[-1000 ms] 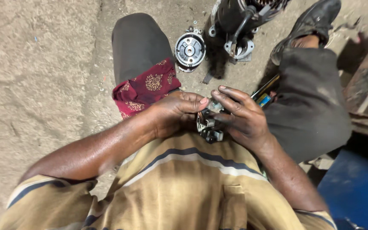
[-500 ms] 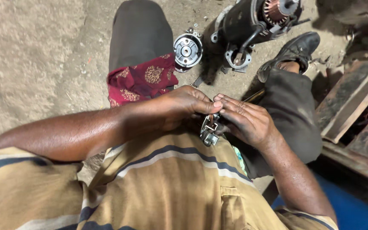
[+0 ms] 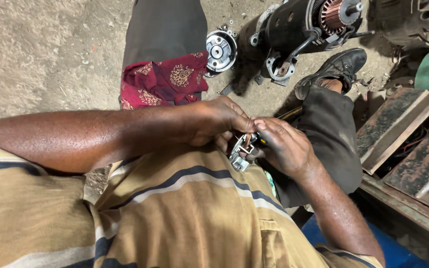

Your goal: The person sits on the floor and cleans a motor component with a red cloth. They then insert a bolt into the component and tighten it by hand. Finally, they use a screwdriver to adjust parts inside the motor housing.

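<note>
My striped tan shirt (image 3: 175,218) fills the lower half of the view, from seven o'clock round to five. At twelve to one o'clock a dark starter motor (image 3: 294,34) lies on the concrete floor (image 3: 35,54), its copper commutator end showing at the far right of the body. At three o'clock sit rusty flat metal panels (image 3: 403,124), with a blue surface (image 3: 393,253) at five. My dark trousers run up at eleven, and a red patterned cloth (image 3: 162,82) lies across that thigh. My black shoe (image 3: 336,69) points toward two o'clock. A round silver end cap (image 3: 220,49) rests on the floor at twelve, just beside the motor.

At the centre, my left hand (image 3: 214,121) and right hand (image 3: 284,146) meet fingertip to fingertip. Both are narrow, pinched around a small metal brush holder (image 3: 242,151) with copper leads, held above my lap. I see no labels or packages.
</note>
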